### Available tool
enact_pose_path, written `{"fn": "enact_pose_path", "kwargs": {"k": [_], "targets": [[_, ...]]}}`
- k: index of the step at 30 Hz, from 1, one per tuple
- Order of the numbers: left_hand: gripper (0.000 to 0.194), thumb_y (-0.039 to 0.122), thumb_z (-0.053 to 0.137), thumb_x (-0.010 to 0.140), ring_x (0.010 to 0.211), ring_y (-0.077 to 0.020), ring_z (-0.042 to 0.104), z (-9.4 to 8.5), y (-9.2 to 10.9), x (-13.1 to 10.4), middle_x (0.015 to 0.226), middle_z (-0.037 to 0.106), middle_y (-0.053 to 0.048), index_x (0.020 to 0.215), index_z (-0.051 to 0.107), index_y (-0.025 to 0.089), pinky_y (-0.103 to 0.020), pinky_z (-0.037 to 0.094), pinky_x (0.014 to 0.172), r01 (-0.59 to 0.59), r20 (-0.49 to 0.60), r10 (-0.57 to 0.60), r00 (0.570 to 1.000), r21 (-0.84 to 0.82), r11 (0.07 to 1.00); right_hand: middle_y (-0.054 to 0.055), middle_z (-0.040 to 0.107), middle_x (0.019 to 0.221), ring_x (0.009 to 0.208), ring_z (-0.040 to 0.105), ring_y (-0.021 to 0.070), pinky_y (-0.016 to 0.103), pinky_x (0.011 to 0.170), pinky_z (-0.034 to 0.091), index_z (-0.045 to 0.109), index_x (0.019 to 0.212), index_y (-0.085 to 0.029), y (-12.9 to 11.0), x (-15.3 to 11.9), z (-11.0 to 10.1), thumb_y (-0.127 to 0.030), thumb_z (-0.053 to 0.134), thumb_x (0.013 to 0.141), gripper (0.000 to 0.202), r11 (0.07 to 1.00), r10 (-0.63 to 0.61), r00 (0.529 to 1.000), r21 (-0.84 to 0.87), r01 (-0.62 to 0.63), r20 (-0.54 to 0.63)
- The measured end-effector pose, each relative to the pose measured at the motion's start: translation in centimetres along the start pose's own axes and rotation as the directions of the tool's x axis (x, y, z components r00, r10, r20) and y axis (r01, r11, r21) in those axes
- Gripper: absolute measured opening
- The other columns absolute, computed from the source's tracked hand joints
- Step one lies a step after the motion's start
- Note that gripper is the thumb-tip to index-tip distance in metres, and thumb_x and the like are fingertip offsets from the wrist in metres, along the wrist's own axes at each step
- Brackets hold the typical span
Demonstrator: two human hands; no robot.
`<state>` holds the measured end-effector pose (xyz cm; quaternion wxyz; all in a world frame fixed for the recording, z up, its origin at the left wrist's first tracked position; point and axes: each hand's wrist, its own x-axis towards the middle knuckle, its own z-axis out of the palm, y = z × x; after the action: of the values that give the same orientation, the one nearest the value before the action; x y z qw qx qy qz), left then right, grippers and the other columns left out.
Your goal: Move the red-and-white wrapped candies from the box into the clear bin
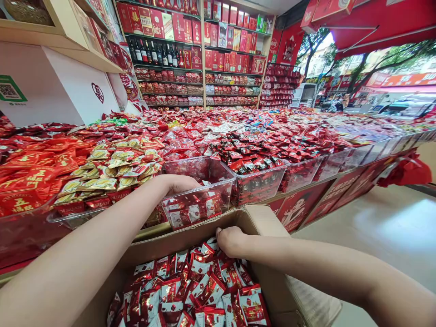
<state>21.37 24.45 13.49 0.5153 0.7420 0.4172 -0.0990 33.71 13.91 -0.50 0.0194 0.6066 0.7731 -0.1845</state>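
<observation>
The left hand (184, 184) reaches over the rim of a clear tub (221, 184), its fingers down inside, so I cannot tell whether they grip anything. Red-and-white packets (194, 212) lie in that tub, just below the hand, seen through its front wall. The right hand (231, 240) is inside an open cardboard box (269, 220), near its far right corner. Its fingers are bent and sit at the far edge of a heap of wrapped sweets (190, 290), also red and white; most of the heap lies on the near side of them, and whether they grasp one I cannot tell. The box stands right in front of the tub. Gold packets (116, 165) fill the space to the tub's left, dark red and black packets (255, 163) the one to its right
</observation>
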Motion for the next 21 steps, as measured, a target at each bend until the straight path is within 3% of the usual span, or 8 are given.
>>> {"fn": "enact_pose_path", "kwargs": {"k": [5,8,11,13,14,15,16,21], "targets": [[0.026,0.039,0.063,0.056,0.049,-0.0167,0.057,0.2,-0.1,0.1,0.058,0.067,-0.005,0.063,0.068,0.015,-0.026,0.043,0.051,-0.046,-0.148,0.049,0.988,0.023,0.999,0.016,0.063,0.077,0.075,0.059,0.0288,0.036,0.062,0.045,0.063,0.070,-0.011,0.2,-2.2,-3.1,-0.010,0.057,0.058,0.014,0.994,-0.009,1.000,-0.108,0.012,0.023],[0.020,0.032,0.063,0.057,0.052,-0.0164,0.057,-0.3,0.4,0.2,0.059,0.066,-0.004,0.065,0.066,0.013,-0.025,0.043,0.052,-0.168,-0.369,0.174,0.913,0.050,0.985,0.008,0.064,0.075,0.071,0.058,0.0219,0.029,0.060,0.043,0.062,0.074,-0.015,1.1,-3.9,-5.5,-0.021,0.055,0.065,0.012,0.986,-0.134,0.987,0.092,0.142,-0.086],[0.025,0.030,0.049,0.071,0.067,-0.0135,0.057,0.3,1.7,-0.9,0.080,0.063,-0.003,0.090,0.057,0.017,-0.023,0.044,0.063,-0.335,-0.624,0.328,0.709,0.111,0.936,0.002,0.061,0.071,0.062,0.055,0.0131,0.021,0.052,0.039,0.057,0.076,-0.016,2.1,-5.1,-7.0,-0.032,0.055,0.069,0.018,0.786,-0.180,0.953,0.547,0.288,-0.243],[0.027,0.031,0.038,0.080,0.078,-0.0113,0.054,2.4,2.5,-2.5,0.094,0.057,-0.002,0.103,0.047,0.022,-0.021,0.043,0.071,-0.455,-0.757,0.418,0.503,0.179,0.872,0.002,0.060,0.069,0.057,0.052,0.0106,0.019,0.047,0.037,0.054,0.075,-0.014,2.3,-5.6,-7.5,-0.036,0.057,0.068,0.023,0.585,-0.124,0.953,0.755,0.295,-0.276],[0.024,0.031,0.038,0.080,0.075,-0.0118,0.055,3.9,2.7,-3.5,0.090,0.056,-0.002,0.100,0.047,0.021,-0.022,0.044,0.068,-0.563,-0.825,0.465,0.320,0.229,0.794,0.002,0.059,0.067,0.055,0.051,0.0099,0.019,0.046,0.037,0.053,0.075,-0.014,2.2,-5.8,-7.6,-0.037,0.058,0.067,0.025,0.492,-0.102,0.956,0.821,0.289,-0.275],[0.021,0.029,0.042,0.079,0.074,-0.0124,0.055,5.7,2.6,-4.3,0.087,0.056,-0.002,0.098,0.048,0.021,-0.022,0.045,0.068,-0.614,-0.837,0.495,0.234,0.268,0.742,0.002,0.058,0.066,0.054,0.051,0.0095,0.019,0.045,0.037,0.052,0.075,-0.014,2.0,-6.0,-7.8,-0.037,0.059,0.066,0.026,0.407,-0.089,0.958,0.868,0.286,-0.274],[0.021,0.028,0.047,0.077,0.074,-0.0129,0.055,7.5,2.3,-5.1,0.086,0.056,-0.002,0.097,0.049,0.022,-0.022,0.045,0.068,-0.598,-0.834,0.497,0.240,0.277,0.752,0.001,0.057,0.064,0.053,0.050,0.0091,0.019,0.045,0.037,0.052,0.075,-0.013,1.7,-6.2,-7.9,-0.037,0.060,0.066,0.027,0.333,-0.087,0.958,0.898,0.287,-0.274],[0.037,0.026,0.060,0.069,0.075,-0.0145,0.057,14.0,-1.1,-6.4,0.082,0.060,0.001,0.103,0.046,0.028,-0.023,0.047,0.068,-0.541,-0.764,0.258,0.591,-0.138,0.830,-0.002,0.053,0.058,0.048,0.045,0.0060,0.018,0.045,0.034,0.053,0.071,-0.012,-0.3,-7.3,-8.0,-0.038,0.061,0.064,0.028,0.177,-0.131,0.956,0.942,0.284,-0.264]]}}
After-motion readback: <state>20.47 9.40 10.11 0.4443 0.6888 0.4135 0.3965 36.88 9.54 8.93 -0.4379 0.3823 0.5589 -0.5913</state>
